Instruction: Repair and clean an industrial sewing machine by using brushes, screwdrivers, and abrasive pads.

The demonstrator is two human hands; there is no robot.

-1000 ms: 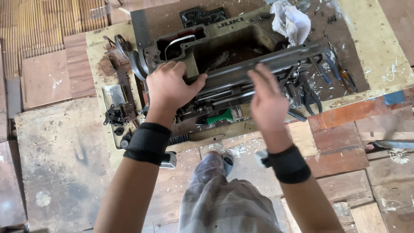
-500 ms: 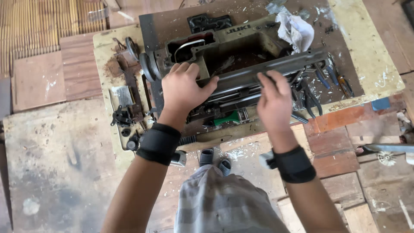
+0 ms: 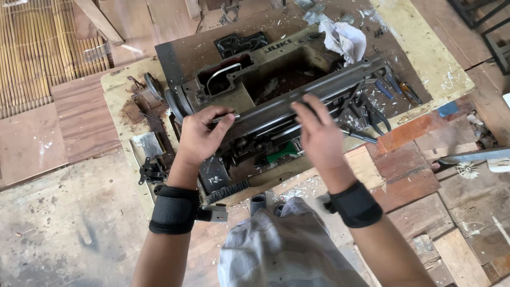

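Lying tipped on its side on the yellowish bench (image 3: 425, 48), the old sewing machine (image 3: 265, 101) shows its open underside: a dark hollow with a bent metal bar at the left end and a rusty brown cavity in the middle. The left hand (image 3: 202, 135) has its fingers curled on the long grey base edge. The right hand (image 3: 319, 135) rests on the same edge, fingers spread apart. A crumpled white rag (image 3: 342, 40) lies at the far right, pliers (image 3: 380, 114) just beside the machine.
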